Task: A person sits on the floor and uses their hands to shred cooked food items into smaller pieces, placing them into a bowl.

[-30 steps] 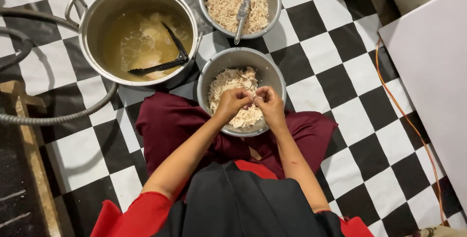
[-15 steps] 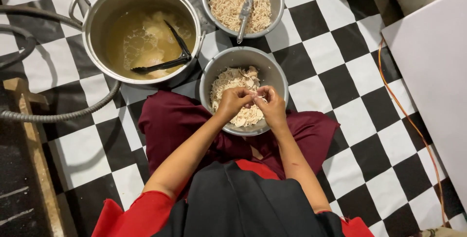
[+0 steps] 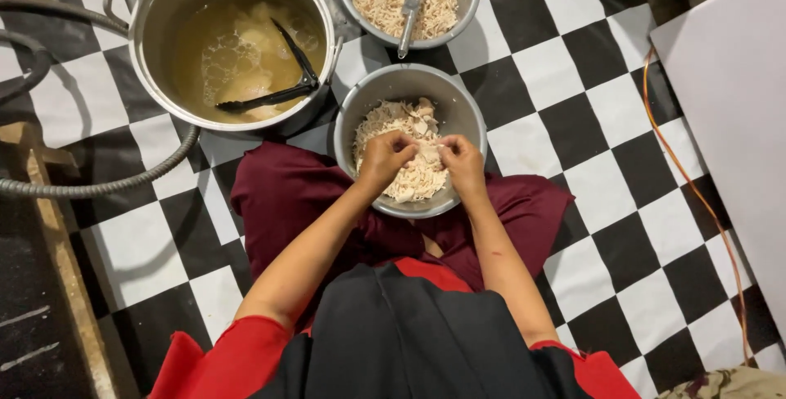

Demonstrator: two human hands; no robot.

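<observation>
Above: both hands pinch one meat piece (image 3: 427,153) over the near bowl (image 3: 409,88).
Left hand (image 3: 386,158) and right hand (image 3: 460,162) should pull apart along the grain.

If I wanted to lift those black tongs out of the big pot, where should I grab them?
Grip the black tongs at the raised upper end by the pot rim, coming from above on the right. That end sticks clear of the broth; the lower tips lie in it.
</observation>
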